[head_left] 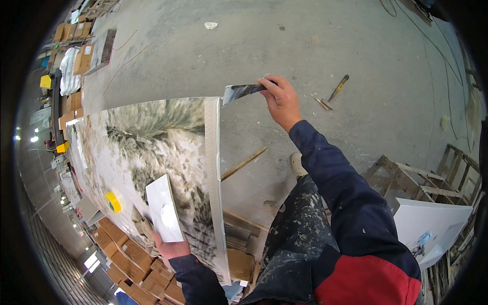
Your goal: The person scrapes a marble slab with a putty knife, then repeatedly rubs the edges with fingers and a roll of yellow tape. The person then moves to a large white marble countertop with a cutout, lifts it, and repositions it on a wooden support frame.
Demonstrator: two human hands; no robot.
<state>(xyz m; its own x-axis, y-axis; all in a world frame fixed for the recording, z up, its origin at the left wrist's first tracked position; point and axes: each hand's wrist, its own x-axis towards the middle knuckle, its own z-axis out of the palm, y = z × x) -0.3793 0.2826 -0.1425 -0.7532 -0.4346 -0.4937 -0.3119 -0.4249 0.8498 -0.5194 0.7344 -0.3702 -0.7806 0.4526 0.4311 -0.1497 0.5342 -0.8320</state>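
My right hand (pixel 283 103) grips a wide-bladed putty knife (pixel 240 92), its blade close to the far right corner of a large patterned panel (pixel 168 140). I cannot tell whether blade and panel touch. The panel has marbled green, beige and white colours, with a pale border along its right edge. Over its near part, my left hand (pixel 173 247) is closed on the lower end of a white rectangular board (pixel 158 195). A blob of white putty (pixel 168 215) sits on that board. Beside it on the panel lie a yellow tape roll (pixel 113 202) and a crumpled beige cloth (pixel 142 223).
Cardboard boxes (pixel 129 262) are piled beyond the panel at lower left. Wooden frames (pixel 432 185) and a white sheet (pixel 432 223) stand at right. A yellow-handled tool (pixel 338 88) lies on the concrete floor (pixel 325 46). A wooden bar (pixel 244 163) juts from beneath the panel.
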